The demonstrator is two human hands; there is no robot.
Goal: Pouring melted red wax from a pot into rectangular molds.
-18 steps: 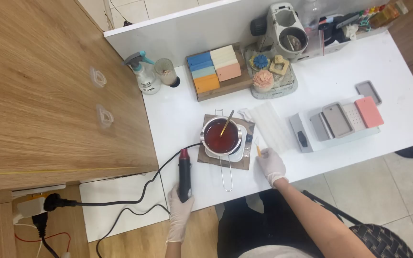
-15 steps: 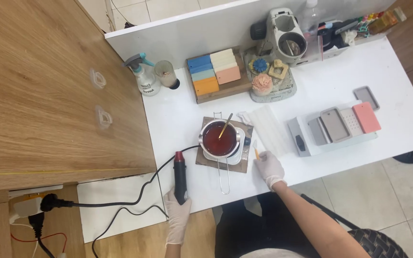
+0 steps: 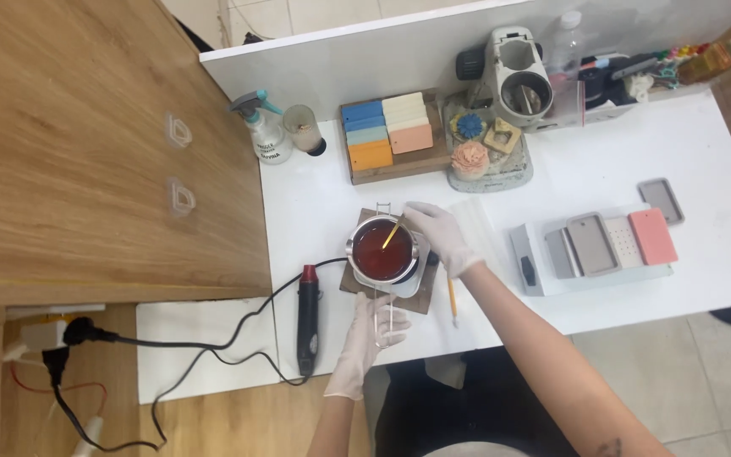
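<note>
Right hand (image 3: 439, 235) pinching stick (image 3: 392, 233) in pot (image 3: 382, 250) of dark red liquid, left hand (image 3: 374, 328) gripping pot's handle (image 3: 385, 308) at table's (image 3: 602, 127) near edge

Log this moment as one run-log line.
left hand: on pot handle | right hand: holding stir stick in red liquid | pot: on wooden board | heat gun: lying beside, untouched
</note>
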